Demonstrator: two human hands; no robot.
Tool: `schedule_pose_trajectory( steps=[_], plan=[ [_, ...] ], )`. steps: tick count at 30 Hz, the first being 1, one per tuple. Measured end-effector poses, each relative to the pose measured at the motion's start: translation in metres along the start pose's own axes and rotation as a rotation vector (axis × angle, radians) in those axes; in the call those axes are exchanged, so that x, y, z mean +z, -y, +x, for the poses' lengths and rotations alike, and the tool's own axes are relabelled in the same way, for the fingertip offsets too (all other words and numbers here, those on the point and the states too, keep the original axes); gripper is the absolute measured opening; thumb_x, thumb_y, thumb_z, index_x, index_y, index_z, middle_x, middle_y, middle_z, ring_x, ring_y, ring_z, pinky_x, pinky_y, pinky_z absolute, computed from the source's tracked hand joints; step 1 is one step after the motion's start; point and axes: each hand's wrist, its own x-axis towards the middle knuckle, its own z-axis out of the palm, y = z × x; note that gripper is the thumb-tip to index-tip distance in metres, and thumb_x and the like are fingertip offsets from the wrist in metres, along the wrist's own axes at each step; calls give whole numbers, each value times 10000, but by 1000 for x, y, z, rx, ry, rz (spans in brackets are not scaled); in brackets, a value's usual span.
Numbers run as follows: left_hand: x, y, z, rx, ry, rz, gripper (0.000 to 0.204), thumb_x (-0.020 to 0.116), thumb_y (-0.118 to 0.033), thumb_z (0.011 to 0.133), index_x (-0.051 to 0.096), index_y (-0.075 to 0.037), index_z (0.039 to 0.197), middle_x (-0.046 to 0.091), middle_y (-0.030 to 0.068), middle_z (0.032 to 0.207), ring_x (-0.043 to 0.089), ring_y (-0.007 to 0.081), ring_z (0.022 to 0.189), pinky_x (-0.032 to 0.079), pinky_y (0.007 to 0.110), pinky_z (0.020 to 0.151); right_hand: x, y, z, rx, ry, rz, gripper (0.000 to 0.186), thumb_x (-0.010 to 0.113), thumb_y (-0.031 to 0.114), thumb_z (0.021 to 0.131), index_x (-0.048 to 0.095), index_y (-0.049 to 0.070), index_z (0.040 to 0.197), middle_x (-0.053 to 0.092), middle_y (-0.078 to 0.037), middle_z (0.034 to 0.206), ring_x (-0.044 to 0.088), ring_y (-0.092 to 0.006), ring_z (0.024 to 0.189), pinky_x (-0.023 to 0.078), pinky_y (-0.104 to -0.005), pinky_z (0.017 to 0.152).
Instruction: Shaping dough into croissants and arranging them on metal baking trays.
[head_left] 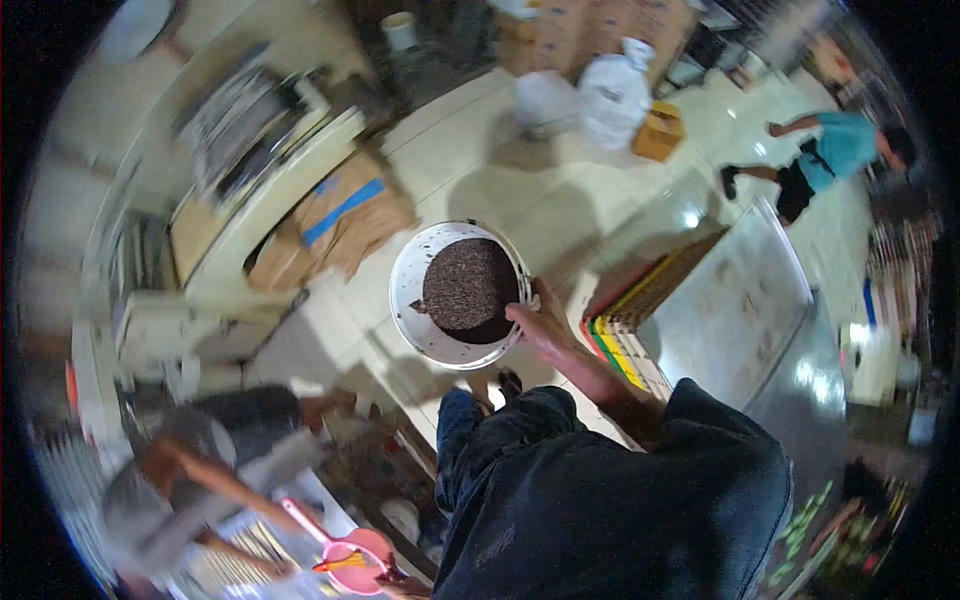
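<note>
In front of me hangs a white round bucket (pixel 408 290), held above the tiled floor. My right hand (pixel 543 320) grips its right rim, with the thumb over the edge. Dark brown granules (pixel 470 285) lie heaped inside, and some cling to the white inner wall. At the lower edge, beside my dark shirt, my left hand (pixel 405 587) is partly cut off by the picture; its fingers close on the rim of a pink long-handled bowl (pixel 355 545). Something orange-yellow and thin lies in that bowl.
A co-worker's arm (pixel 240 492) reaches over a table at lower left. To my right stand a metal-topped table (pixel 735 300) and stacked coloured trays (pixel 625 350). Another person (pixel 840 160) is farther off. White sacks (pixel 612 95), an orange box (pixel 658 132) and brown wrapping (pixel 335 220) lie beyond.
</note>
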Motion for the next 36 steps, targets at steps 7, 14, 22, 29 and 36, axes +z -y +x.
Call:
schedule_pose_trajectory(
  steps=[7, 14, 22, 29, 36],
  plan=[
    [248, -35, 51, 52, 377, 140, 472, 579, -213, 925, 403, 52, 1273, 539, 193, 1151, 604, 285, 931, 540, 395, 853, -53, 74, 70, 151, -391, 334, 424, 607, 110, 777, 430, -17, 1140, 561, -133, 923, 606, -231, 779, 550, -357, 587],
    [497, -24, 49, 78, 1041, -41, 489, 578, -223, 923, 398, 49, 1287, 520, 189, 1214, 590, 304, 1004, 551, 432, 866, -147, 64, 118, 121, -886, 499, 404, 612, 104, 789, 438, -18, 1133, 551, -164, 983, 615, -258, 842, 575, -411, 643],
    [911, 20, -20, -214, 1508, 142, 481, 570, -198, 913, 397, 47, 1289, 518, 190, 1222, 588, 311, 1001, 565, 438, 851, -264, 51, 189, 138, -1338, 617, 315, 622, 92, 740, 489, 21, 1017, 550, -78, 860, 608, -227, 776, 592, -416, 617],
    [1088, 87, -268, -299, 1678, 313, 456, 536, -146, 904, 395, 26, 1303, 521, 182, 1218, 590, 313, 992, 587, 461, 816, -417, 35, 254, 324, -1533, 675, 313, 632, 107, 743, 497, 23, 1013, 565, -84, 861, 599, -211, 776, 543, -370, 647],
    [1178, 128, -520, -202, 1694, 600, 412, 508, -107, 902, 413, 37, 1276, 562, 179, 1140, 599, 305, 1012, 587, 472, 812, -576, 119, 285, 144, -1655, 1143, 355, 635, 84, 729, 493, 5, 1045, 546, -94, 879, 594, -225, 806, 543, -383, 602]
  ],
)
